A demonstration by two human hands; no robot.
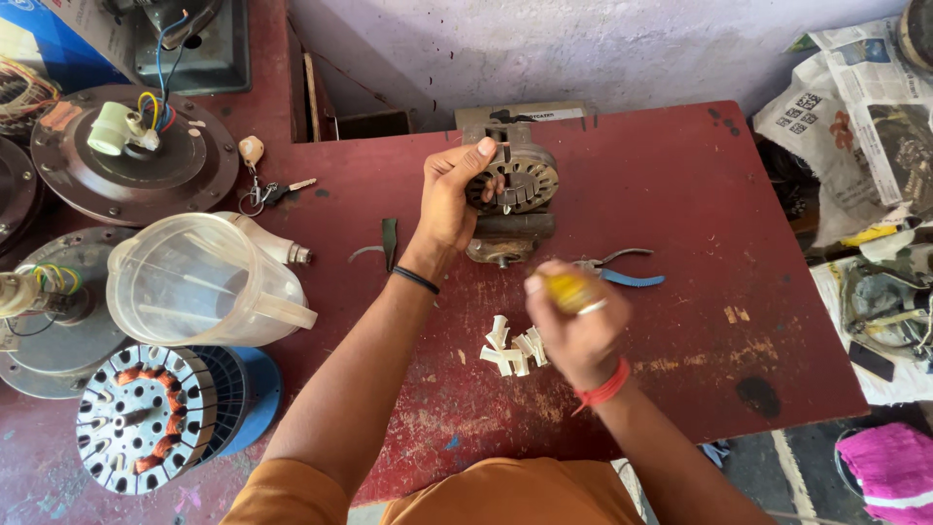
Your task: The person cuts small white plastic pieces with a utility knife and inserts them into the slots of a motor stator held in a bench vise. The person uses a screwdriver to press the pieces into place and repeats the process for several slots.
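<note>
**A small repair workshop for fan motors**

I am working in a small electrical repair workshop. My counter (680,194) is painted dark red, and the paint is scratched and worn in many places. A small vise (510,228) stands on it and holds a round motor stator (515,177). On my left side there are several opened ceiling fan motors (136,156) with coloured wires, and a wound stator (146,418) with copper coils. Pliers with blue handles (622,270) lie near the vise, beside a small heap of white insulation pieces (510,348). Old newspapers (855,107) cover the place at my right, and the wall behind is rough and grey.
</note>
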